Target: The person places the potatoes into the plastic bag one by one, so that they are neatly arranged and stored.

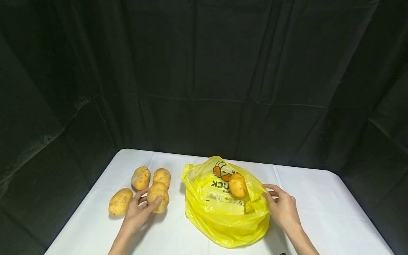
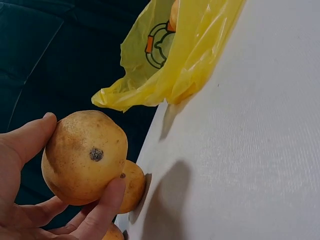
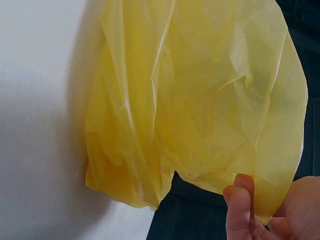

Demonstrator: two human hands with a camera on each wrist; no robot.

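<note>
My left hand (image 1: 137, 212) grips a potato (image 1: 158, 197) between thumb and fingers. In the left wrist view that potato (image 2: 85, 157) has a dark spot and is held off the white cloth, its shadow apart from it. My right hand (image 1: 282, 206) pinches the right edge of a yellow plastic bag (image 1: 226, 230); the right wrist view shows thumb and fingers on the thin film (image 3: 210, 115). The bag's mouth gapes, and a single potato (image 1: 238, 185) lies inside against the printed wall. Its bottom is partly hidden by folds.
Three more potatoes lie on the left of the table: one (image 1: 121, 202) beside my left hand, another (image 1: 141, 178) behind it and a third (image 1: 162, 177) behind the held one. White cloth (image 1: 318, 212) covers the table. Black curtains (image 1: 197, 78) enclose the back and sides.
</note>
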